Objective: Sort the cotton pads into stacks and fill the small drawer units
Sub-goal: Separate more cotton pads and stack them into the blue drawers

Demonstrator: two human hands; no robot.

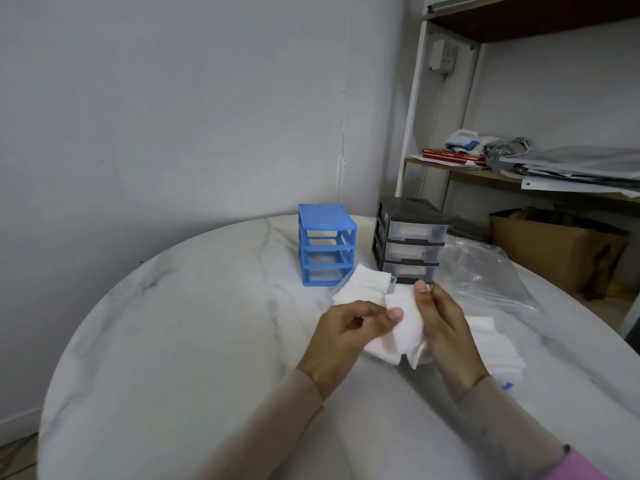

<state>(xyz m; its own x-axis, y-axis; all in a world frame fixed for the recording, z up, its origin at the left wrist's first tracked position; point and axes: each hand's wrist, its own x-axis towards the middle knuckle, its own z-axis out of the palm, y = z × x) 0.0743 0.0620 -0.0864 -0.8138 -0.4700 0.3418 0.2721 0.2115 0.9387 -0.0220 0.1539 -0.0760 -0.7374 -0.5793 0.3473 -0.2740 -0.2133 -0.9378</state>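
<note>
Above the tabletop's (180,341) middle, left hand (341,336) and right hand (445,327) pinch a small stack of cotton pads (407,327): light, soft, prone to fanning, probably best gripped across flat faces, near the blue drawer unit (327,244).

White cotton pads (403,323), blue drawer unit (327,249), grey-veined white marble table (173,341)

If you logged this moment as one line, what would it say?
step: stacking pads | both hands: left hand, right hand pinch cotton pads | blue unit: drawers out | black unit: drawers in
</note>
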